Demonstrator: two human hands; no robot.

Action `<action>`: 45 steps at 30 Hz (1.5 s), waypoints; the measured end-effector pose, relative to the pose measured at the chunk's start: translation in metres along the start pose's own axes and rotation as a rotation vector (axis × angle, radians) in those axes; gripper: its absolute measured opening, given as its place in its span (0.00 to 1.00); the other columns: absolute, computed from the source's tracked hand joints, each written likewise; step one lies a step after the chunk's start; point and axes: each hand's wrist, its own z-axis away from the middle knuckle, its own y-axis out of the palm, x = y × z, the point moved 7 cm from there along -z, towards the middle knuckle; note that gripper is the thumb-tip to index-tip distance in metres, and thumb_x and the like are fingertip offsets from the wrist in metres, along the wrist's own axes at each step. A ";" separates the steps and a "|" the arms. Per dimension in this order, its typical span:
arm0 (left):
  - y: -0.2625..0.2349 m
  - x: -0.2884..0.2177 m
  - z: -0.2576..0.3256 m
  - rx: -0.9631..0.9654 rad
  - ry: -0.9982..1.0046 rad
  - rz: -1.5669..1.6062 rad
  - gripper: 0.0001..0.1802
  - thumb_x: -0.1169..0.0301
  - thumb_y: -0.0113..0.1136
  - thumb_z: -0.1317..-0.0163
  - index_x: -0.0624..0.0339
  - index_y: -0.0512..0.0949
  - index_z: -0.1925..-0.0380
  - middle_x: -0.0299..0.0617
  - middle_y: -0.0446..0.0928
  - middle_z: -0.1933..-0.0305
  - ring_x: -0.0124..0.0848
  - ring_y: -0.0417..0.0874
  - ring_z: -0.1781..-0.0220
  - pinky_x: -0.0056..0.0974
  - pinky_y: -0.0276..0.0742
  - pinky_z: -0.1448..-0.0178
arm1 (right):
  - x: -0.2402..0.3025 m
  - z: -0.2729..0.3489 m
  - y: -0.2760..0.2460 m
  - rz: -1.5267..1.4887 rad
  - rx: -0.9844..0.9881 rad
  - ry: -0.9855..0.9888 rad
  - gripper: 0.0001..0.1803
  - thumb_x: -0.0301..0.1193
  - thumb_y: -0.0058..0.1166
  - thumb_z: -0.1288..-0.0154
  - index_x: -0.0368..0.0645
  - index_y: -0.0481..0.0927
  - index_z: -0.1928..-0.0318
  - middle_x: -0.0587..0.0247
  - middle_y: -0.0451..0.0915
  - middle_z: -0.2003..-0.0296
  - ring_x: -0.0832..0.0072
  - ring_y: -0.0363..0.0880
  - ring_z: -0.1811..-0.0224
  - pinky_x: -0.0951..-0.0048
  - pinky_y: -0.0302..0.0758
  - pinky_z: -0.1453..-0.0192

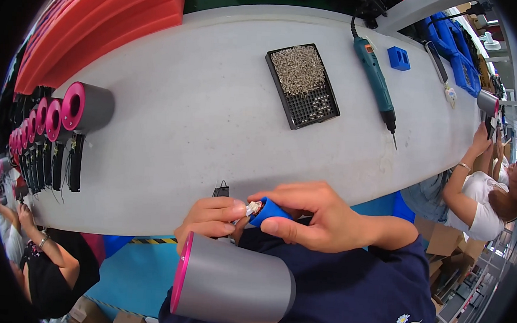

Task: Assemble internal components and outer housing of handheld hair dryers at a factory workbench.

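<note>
Close to my body lies a grey hair dryer (236, 281) with a pink rim, its wide head tilted beneath my hands. My left hand (210, 218) is closed round what seems to be its black handle (222, 190), whose end shows past the fingers with a thin wire loop. Beside that thumb and fingertip sits a small whitish part with wires (253, 208), at the mouth of a blue sleeve (272, 212). My right hand (317, 218) wraps the sleeve between thumb and fingers. How far the whitish part reaches inside is hidden.
A black tray (297, 113) of small metal screws lies mid-table, with a green electric screwdriver (375, 77) and a blue block (398, 58) to its right. Grey-and-pink dryers (87, 108) line the left, below red foam sheets (110, 28). Co-workers (475, 201) sit at both sides.
</note>
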 end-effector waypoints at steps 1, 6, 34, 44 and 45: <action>-0.003 0.001 0.001 -0.001 0.001 -0.001 0.18 0.87 0.70 0.55 0.64 0.71 0.69 0.55 0.81 0.61 0.41 0.83 0.61 0.36 0.83 0.62 | 0.003 0.000 0.000 0.040 -0.001 -0.063 0.18 0.29 0.56 0.33 0.32 0.75 0.46 0.61 0.78 0.66 0.81 0.75 0.75 0.79 0.71 0.72; -0.002 0.002 0.007 0.129 -0.067 0.031 0.19 0.85 0.68 0.52 0.64 0.70 0.63 0.53 0.78 0.54 0.44 0.81 0.54 0.41 0.81 0.55 | -0.005 0.004 0.006 -0.143 0.012 0.103 0.18 0.28 0.55 0.32 0.32 0.75 0.46 0.63 0.78 0.67 0.83 0.75 0.76 0.81 0.72 0.73; -0.004 0.025 0.020 0.091 -0.160 0.388 0.13 0.85 0.63 0.45 0.62 0.71 0.65 0.46 0.76 0.62 0.42 0.81 0.60 0.42 0.80 0.56 | 0.000 0.006 0.014 0.140 0.008 -0.078 0.19 0.28 0.60 0.38 0.33 0.76 0.47 0.58 0.77 0.69 0.73 0.74 0.71 0.74 0.70 0.67; 0.013 0.026 0.011 0.148 -0.321 0.375 0.12 0.84 0.59 0.41 0.61 0.68 0.62 0.48 0.78 0.60 0.38 0.79 0.57 0.37 0.78 0.52 | -0.011 0.008 0.004 0.025 0.020 0.034 0.18 0.30 0.58 0.35 0.34 0.76 0.48 0.58 0.78 0.67 0.71 0.75 0.67 0.73 0.71 0.63; 0.015 0.024 0.010 0.168 -0.327 0.307 0.12 0.85 0.58 0.41 0.61 0.68 0.62 0.49 0.78 0.60 0.39 0.80 0.55 0.38 0.79 0.51 | -0.012 0.009 0.003 0.024 0.013 0.037 0.18 0.30 0.58 0.35 0.34 0.76 0.48 0.58 0.78 0.67 0.71 0.75 0.67 0.73 0.71 0.63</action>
